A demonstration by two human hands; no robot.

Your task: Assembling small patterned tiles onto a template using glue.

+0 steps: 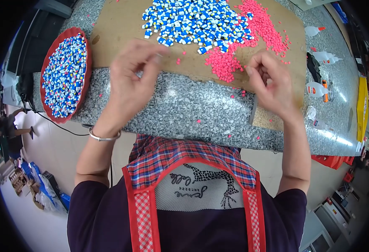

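Two hands over bench (pixel 201 113) edge: left hand (pixel 130 82) fingers pinched, likely on tiny part, too small to confirm; right hand (pixel 270 84) curled, contents unclear. Pink beads (pixel 226 63) and blue-white pieces (pixel 193 19) piled within reach on cardboard (pixel 117 38).

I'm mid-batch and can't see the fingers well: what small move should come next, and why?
Probably reach the right hand forward to the pink pellets and pinch one. Both hands are curled above the cardboard sheet; whether they hold anything is hidden. The pink heap lies just ahead of that hand, beside the blue-and-white pieces. The left hand hovers nearby; the red tray is already heaped.
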